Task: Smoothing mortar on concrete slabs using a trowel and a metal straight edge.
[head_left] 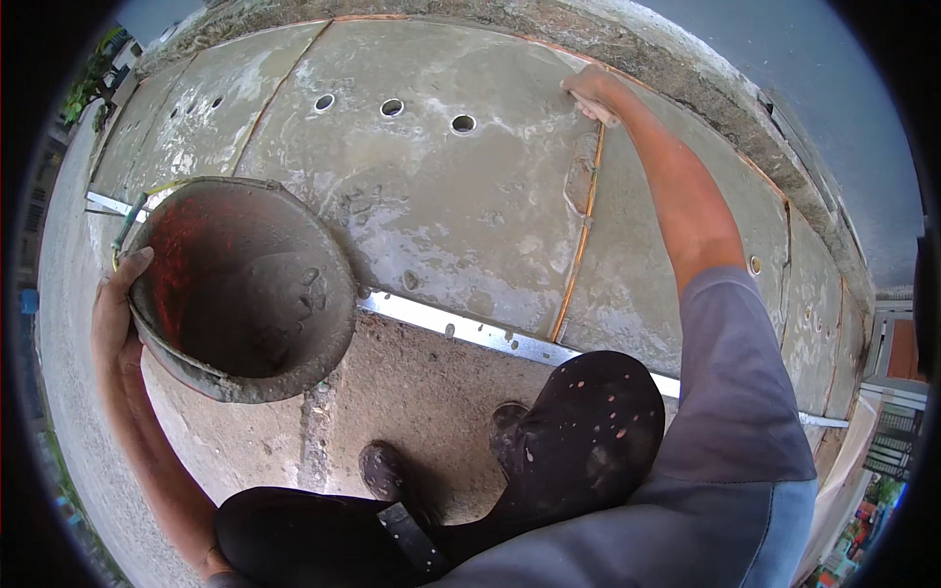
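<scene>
My left hand [116, 312] grips the side rim of a mortar-caked bucket [174, 260], tilted so that its mouth faces me. Wet grey mortar [284, 294] lies inside, and reddish wall shows through the coating. At arm's length, my right hand [596, 88] is closed low over the far side of a wet concrete slab [510, 196]. What its fingers hold, if anything, I cannot make out. Just below that hand runs a thin orange-brown divider strip [578, 255], with a rough, lumpy patch of mortar [580, 174] along it.
A long metal edge form [441, 318] borders the slab's near side. Round pipe openings [463, 123] sit in the concrete. A rough curb [676, 73] runs behind. My boots [387, 472] stand on rough ground [421, 377], my knees bent close to the form.
</scene>
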`<state>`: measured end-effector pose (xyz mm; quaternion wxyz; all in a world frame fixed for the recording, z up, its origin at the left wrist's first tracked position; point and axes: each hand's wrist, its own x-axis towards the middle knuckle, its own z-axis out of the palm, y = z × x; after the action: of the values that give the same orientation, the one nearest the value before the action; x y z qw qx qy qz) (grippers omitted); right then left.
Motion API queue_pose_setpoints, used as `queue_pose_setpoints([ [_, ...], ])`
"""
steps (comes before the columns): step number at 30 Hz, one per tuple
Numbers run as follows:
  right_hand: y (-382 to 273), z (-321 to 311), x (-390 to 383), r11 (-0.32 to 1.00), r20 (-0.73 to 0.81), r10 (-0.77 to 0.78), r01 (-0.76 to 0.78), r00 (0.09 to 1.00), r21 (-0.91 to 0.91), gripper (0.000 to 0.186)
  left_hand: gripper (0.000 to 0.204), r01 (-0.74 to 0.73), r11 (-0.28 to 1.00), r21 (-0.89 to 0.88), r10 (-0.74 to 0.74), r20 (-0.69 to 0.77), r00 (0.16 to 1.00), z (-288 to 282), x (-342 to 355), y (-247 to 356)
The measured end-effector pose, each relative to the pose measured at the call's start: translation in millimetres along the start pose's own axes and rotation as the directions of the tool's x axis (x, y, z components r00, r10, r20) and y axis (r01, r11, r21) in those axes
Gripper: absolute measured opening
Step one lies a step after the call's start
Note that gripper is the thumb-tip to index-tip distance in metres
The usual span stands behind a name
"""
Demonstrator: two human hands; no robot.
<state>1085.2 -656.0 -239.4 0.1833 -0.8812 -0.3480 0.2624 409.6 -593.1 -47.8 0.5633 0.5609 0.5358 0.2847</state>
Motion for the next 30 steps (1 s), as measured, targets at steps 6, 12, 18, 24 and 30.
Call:
queue_pose_setpoints([
  [6, 6.1, -11.9, -13.9, 0.996, 0.040, 0.066, -0.069, 0.997, 0.063, 0.036, 0.042, 0.001, 1.000, 0.011, -0.001, 0.007, 1.000, -2.7, -1.1, 4.5],
  [12, 16.6, -44.8, -17.2, 0.986, 0.065, 0.056, -0.066, 0.996, 0.153, 0.042, 0.041, 0.033, 0.999, -0.007, -0.033, -0.002, 0.999, 2.5, 3.5, 5.6],
  [18, -12.3, -21.5, -67.3, 0.989, 0.107, -0.081, 0.093, 0.991, -0.112, 0.044, 0.043, 0.043, 0.999, 0.000, -0.043, 0.018, 0.999, -2.6, 6.5, 9.1],
  [24, 17.6, -7.7, -78.3, 0.994, 0.201, -0.066, 0.047, 0.977, 0.101, 0.045, 0.046, 0.065, 0.998, -0.006, -0.065, 0.002, 0.998, -0.7, 14.3, 5.2],
  [30, 30.9, -17.9, -83.4, 0.990, 0.166, -0.054, 0.030, 0.985, 0.141, 0.042, 0.047, 0.082, 0.997, -0.007, -0.081, 0.024, 0.996, 1.5, 16.3, 7.9],
])
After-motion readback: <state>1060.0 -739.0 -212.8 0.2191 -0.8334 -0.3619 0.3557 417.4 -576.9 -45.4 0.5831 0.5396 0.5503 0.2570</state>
